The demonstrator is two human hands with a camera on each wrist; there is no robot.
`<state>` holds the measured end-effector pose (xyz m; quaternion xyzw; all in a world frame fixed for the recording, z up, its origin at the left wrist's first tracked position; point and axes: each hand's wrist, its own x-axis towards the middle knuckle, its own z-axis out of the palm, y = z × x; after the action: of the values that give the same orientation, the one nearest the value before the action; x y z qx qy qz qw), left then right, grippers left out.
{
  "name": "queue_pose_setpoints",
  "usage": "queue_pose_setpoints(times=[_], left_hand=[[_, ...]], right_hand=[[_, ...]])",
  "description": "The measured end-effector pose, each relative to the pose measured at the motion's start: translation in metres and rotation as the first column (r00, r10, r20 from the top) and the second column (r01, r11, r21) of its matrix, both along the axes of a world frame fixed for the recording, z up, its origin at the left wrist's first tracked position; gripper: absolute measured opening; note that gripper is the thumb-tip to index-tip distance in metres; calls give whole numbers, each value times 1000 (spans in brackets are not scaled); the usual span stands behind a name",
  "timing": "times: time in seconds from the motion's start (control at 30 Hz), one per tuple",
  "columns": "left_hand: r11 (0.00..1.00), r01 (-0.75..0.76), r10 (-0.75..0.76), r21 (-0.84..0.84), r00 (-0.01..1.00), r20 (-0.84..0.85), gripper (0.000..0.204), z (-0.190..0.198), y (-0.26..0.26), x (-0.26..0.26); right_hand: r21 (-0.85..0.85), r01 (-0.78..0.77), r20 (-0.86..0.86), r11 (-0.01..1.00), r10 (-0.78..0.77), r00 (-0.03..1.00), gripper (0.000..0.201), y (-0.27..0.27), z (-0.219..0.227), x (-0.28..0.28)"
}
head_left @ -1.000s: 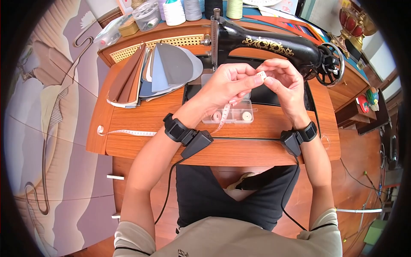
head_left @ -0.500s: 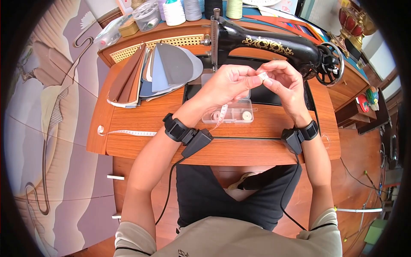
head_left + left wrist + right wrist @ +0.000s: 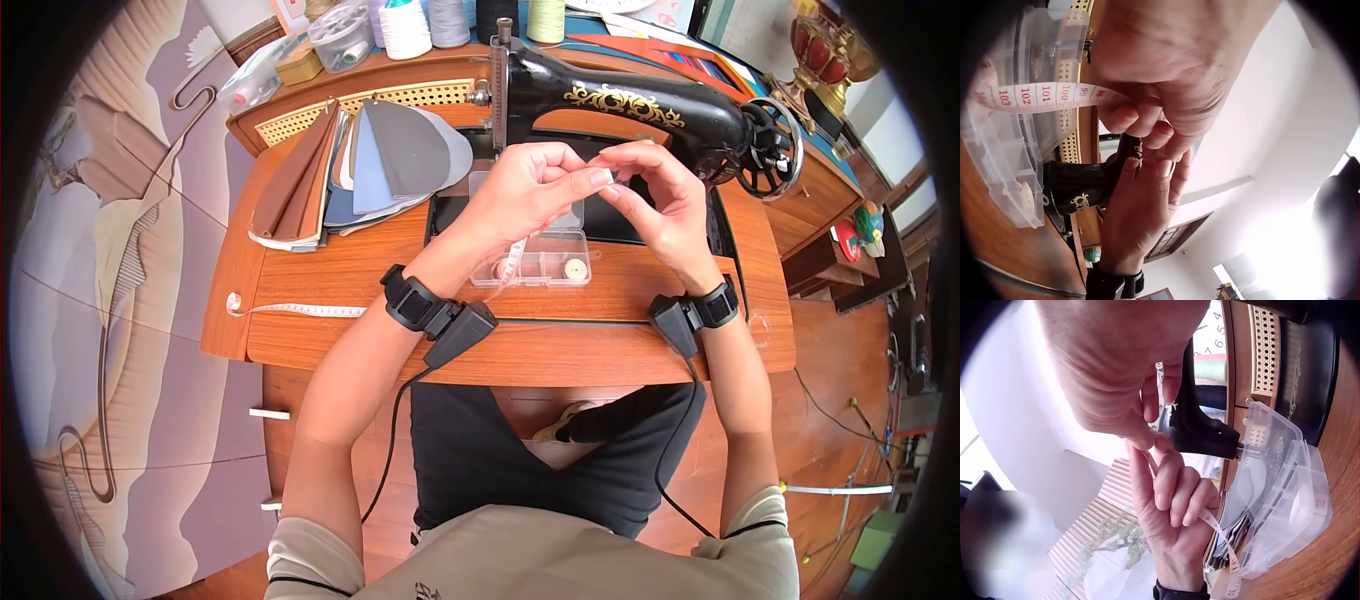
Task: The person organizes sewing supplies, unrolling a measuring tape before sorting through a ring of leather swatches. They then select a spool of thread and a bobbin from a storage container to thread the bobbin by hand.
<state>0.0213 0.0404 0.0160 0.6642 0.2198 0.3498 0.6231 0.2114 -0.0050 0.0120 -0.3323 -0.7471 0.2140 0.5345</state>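
Observation:
Above the table, the left hand [image 3: 530, 195] grips a white measuring tape [image 3: 513, 262], its lower fingers curled round it. The tape [image 3: 1041, 95] hangs from that hand in the left wrist view, red numbers showing. The right hand [image 3: 660, 205] meets the left fingertips, its thumb and forefinger pinching at the tape's end, which the fingers mostly hide. In the right wrist view, a strip of tape runs up the left hand [image 3: 1175, 500] to the joined fingertips. Beneath the hands stands an open clear plastic box [image 3: 545, 270] with a round white roll [image 3: 575, 269] inside.
A black sewing machine [image 3: 620, 95] stands behind the hands. Fanned fabric swatches [image 3: 400, 150] lie at the left, near another stretch of measuring tape [image 3: 310, 310] on the wooden table [image 3: 590, 350]. Thread spools [image 3: 405, 30] line the back.
Both hands have shifted slightly left and their fingertips have moved a little. The white piece of tape between the fingertips shows less than before.

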Motion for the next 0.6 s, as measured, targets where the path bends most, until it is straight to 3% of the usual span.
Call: queue_pose_setpoints(times=[0.17,0.23,0.27,0.33,0.5,0.6], left_hand=[[1000,9,-9,3,999,-36,28,-2,3,-1],[1000,20,-21,-23,999,-39,29,1,0,-2],[997,41,-42,-59,999,-15,29,2,-1,-2],[994,64,-63,-94,998,10,29,4,-3,-1],[976,166,-158,-142,985,64,31,8,-7,-4],[980,147,-136,-133,987,88,29,6,-6,-2]], right_hand=[[91,65,150,994,-78,986,31,-2,1,0],[-45,-32,-55,998,29,998,31,-2,-1,-2],[-45,-32,-55,998,30,998,31,-1,-2,-2],[-74,-194,-269,978,167,949,32,2,-3,-1],[-130,-291,-340,948,233,911,33,2,-3,1],[-133,-310,-392,941,237,889,31,1,-3,-3]])
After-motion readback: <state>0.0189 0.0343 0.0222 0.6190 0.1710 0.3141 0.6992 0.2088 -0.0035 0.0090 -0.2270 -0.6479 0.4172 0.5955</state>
